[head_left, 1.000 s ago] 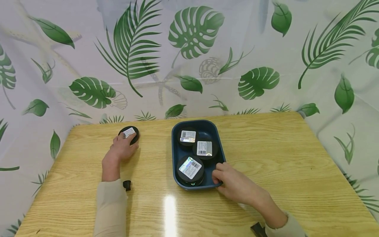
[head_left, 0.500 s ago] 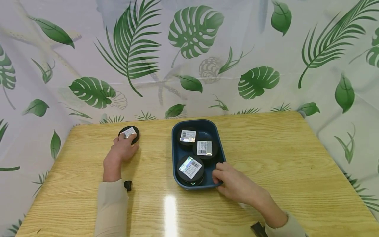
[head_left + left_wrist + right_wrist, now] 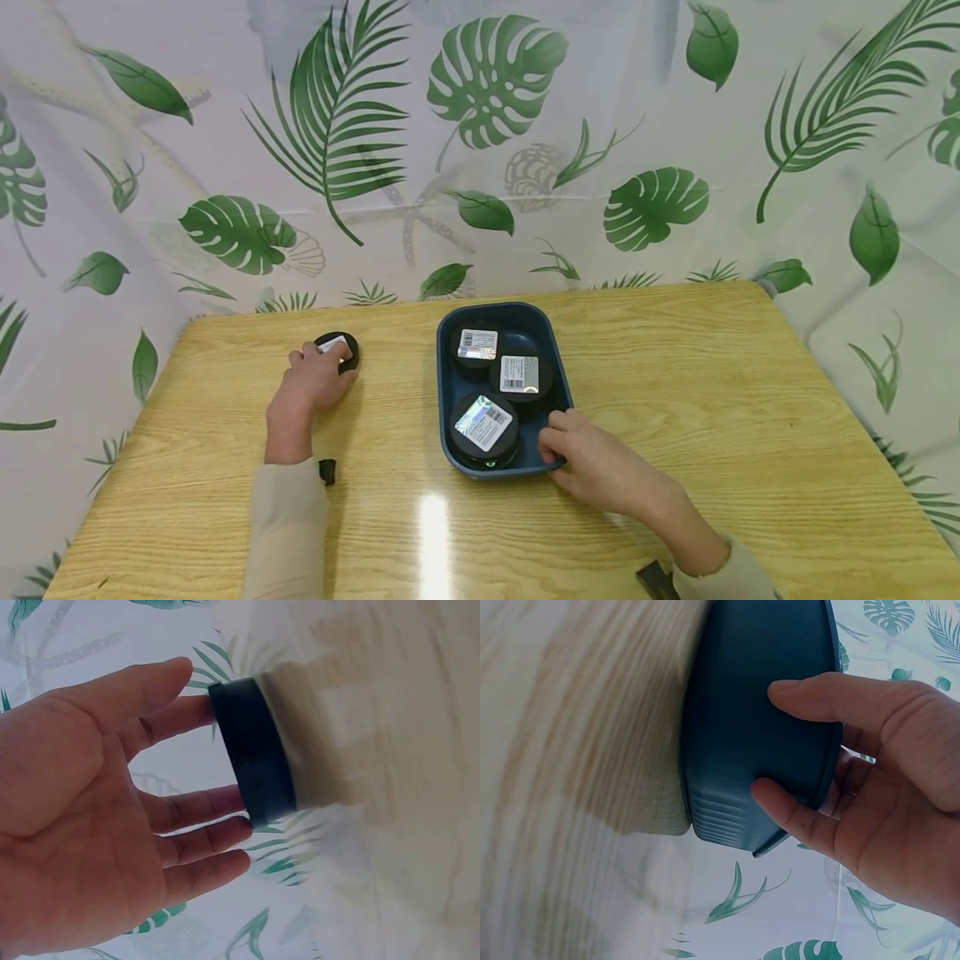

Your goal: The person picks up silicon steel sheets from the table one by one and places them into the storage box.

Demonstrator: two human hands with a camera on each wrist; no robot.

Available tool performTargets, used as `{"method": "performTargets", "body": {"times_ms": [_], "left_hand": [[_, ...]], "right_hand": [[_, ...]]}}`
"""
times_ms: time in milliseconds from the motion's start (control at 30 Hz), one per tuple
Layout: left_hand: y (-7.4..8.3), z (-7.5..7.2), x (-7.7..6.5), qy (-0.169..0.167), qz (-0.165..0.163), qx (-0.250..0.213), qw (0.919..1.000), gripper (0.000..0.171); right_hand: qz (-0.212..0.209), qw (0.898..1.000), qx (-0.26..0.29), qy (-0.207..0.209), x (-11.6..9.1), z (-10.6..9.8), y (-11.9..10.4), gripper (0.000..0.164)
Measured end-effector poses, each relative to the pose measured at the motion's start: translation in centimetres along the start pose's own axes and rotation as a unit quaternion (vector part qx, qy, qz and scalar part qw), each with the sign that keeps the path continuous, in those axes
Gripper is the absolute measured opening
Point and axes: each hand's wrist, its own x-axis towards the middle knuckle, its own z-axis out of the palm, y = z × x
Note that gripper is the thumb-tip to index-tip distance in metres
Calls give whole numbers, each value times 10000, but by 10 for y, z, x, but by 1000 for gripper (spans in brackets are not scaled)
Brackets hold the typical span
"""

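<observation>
A flat round black container [image 3: 334, 342] with a white label lies under my left hand [image 3: 311, 379], toward the far left of the table. In the left wrist view the fingertips touch the top of the container [image 3: 255, 754]; the thumb stands off its edge. These fingers are fairly straight. My right hand [image 3: 596, 458] holds the near right corner of a blue tray [image 3: 441, 392]. In the right wrist view the thumb and one finger lie on the tray's outer wall [image 3: 742, 750], with other fingers over the rim and partly hidden.
Several similar labelled black containers stand in the tray: a far one [image 3: 477, 343], a middle one [image 3: 520, 375], and a near one [image 3: 483, 423] that looks stacked. A wooden table [image 3: 675, 358] lies below. A leaf-patterned cloth [image 3: 487, 150] hangs behind and at both sides.
My left hand and the container under it have shifted slightly right and toward me. The right hand and the tray keep their place.
</observation>
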Motion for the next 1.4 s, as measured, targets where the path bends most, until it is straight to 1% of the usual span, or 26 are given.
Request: {"method": "performTargets", "body": {"times_ms": [133, 367, 467, 533, 600, 700, 767, 900, 1100, 1400], "left_hand": [[2, 1, -2, 89, 121, 14, 9999, 36], [-6, 5, 1, 352, 521, -109, 9980, 27], [-9, 6, 2, 459, 597, -88, 9971, 29], [-9, 6, 1, 503, 572, -38, 9971, 36], [-9, 6, 1, 516, 488, 39, 9975, 46], [-8, 6, 0, 475, 357, 156, 9981, 60], [-8, 6, 0, 412, 271, 143, 9987, 64], [-9, 7, 2, 284, 160, -45, 9995, 63], [-10, 7, 4, 106, 84, -228, 9996, 60], [-4, 7, 5, -9, 131, -121, 9998, 65]], "right_hand": [[9, 10000, -2, 8, 1, 0, 0, 34], [-98, 9999, 7, 22, 1, 0, -1, 34], [-100, 9999, 17, 22, 1, 0, -1, 34], [-89, 10000, 10, 16, 1, -1, -2, 34], [-70, 10000, 13, 3, 1, -1, -2, 33], [-43, 10000, 27, -22, 1, -2, -2, 33], [-30, 10000, 39, -39, 1, -2, -2, 33], [1, 10000, 49, -72, 1, -2, -2, 33], [45, 9999, 68, -112, 1, -1, -2, 33], [76, 9999, 66, -95, 0, -1, -1, 33]]}}
